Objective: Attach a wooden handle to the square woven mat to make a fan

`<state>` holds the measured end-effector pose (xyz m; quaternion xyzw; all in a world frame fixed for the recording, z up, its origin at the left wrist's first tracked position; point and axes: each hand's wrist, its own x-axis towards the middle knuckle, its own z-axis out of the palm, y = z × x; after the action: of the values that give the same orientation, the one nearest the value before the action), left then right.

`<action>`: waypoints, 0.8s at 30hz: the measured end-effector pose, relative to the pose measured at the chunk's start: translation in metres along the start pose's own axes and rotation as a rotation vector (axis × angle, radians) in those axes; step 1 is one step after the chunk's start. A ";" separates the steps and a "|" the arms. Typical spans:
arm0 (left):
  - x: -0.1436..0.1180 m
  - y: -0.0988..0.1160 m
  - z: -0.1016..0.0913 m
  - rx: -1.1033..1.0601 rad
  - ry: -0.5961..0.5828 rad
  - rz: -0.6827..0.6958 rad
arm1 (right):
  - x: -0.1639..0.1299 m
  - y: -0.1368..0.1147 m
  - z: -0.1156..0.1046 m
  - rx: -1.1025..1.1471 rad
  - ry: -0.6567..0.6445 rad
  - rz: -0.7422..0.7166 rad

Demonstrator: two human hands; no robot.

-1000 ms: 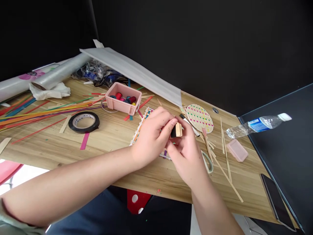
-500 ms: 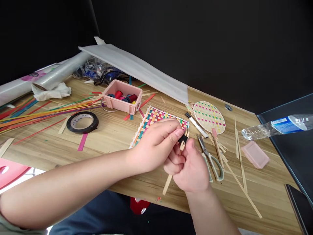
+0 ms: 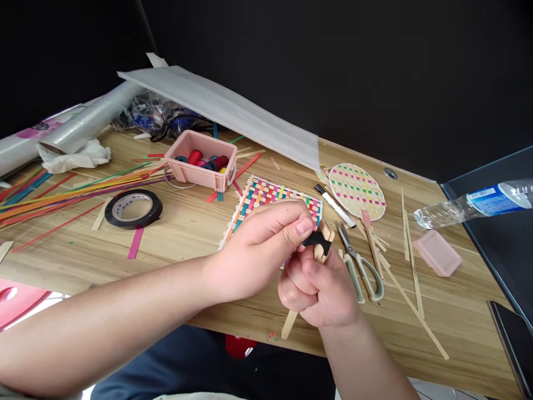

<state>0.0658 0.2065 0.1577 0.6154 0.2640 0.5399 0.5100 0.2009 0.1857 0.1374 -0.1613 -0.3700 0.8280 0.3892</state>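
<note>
Since 0.5 s ago both hands sit a bit lower & closer to the table edge, and the black tape now wraps further over the stick top. Left hand (image 3: 258,250) is closed in a pinch, thumb & forefinger tips on the tape (image 3: 317,240). Right hand (image 3: 318,289) is fisted round the stick bundle (image 3: 322,249), upper end poking out by the tape, lower end (image 3: 289,324) sticking out below the fist, over the near table edge.

Just behind the hands lies the woven mat (image 3: 266,197), partly hidden by the left knuckles. Scissors (image 3: 360,266) lie just right of the right hand, blades pointing away. Pen (image 3: 334,205) and round mat (image 3: 357,190) sit beyond those. Loose strips (image 3: 410,261) spread to the right, pink lid (image 3: 438,253) & bottle (image 3: 474,203) further out. Left side: pink box (image 3: 200,161) w/ spools, tape roll (image 3: 133,208), coloured strips (image 3: 75,191). Table (image 3: 187,233) is wood.

Risks, as I judge: tape end is small, held by fingertips only, so it could fold onto itself or stick to a finger. If the fist loosens the sticks could fan apart or slide. Scissors are close to the right wrist; a sideways move could knock them.
</note>
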 end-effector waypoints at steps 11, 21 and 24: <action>0.003 -0.002 0.005 -0.563 -0.081 -0.272 | -0.004 -0.008 0.000 0.145 -0.324 -0.021; 0.010 0.002 -0.002 -0.544 0.170 -0.146 | 0.011 -0.015 -0.012 0.020 -0.455 -0.187; 0.016 -0.003 -0.004 -0.588 0.352 -0.149 | 0.014 -0.024 -0.014 -0.040 -0.899 -0.344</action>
<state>0.0673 0.2226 0.1612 0.3187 0.2256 0.6520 0.6500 0.2125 0.2131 0.1455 0.2689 -0.5387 0.7321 0.3187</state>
